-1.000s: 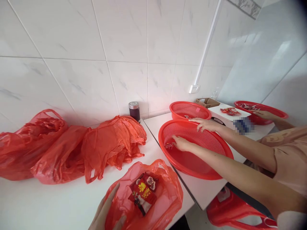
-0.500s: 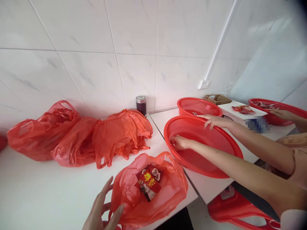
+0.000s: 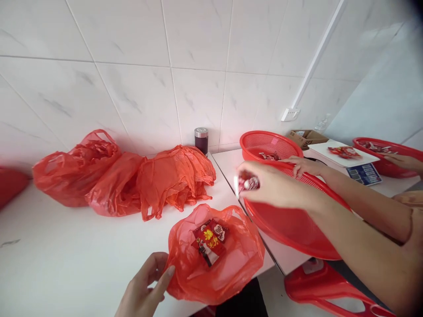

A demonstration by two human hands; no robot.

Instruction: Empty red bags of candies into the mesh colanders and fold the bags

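An open red plastic bag (image 3: pixel 214 259) lies at the near edge of the white table (image 3: pixel 66 255), with red snack packets (image 3: pixel 209 240) inside. My left hand (image 3: pixel 143 288) pinches the bag's left edge, fingers closed on the plastic. Above the gap between the bag and a large red mesh basket (image 3: pixel 294 224), my right hand (image 3: pixel 269 187) is raised, shut on a small red-and-white wrapped candy (image 3: pixel 247 182).
A co-worker's hand (image 3: pixel 304 165) rests on the big basket's far rim; their other hand (image 3: pixel 405 162) is at a far red basket (image 3: pixel 380 152). A second red basket (image 3: pixel 269 145), a scale (image 3: pixel 361 169), a dark jar (image 3: pixel 201 140), a cardboard box and heaped red bags (image 3: pixel 125 180) line the wall. Red stool (image 3: pixel 324 288) below.
My right hand has lifted out of the large basket with a candy and moved left toward the open bag. My left hand has closed on the bag's edge. The view has shifted left.
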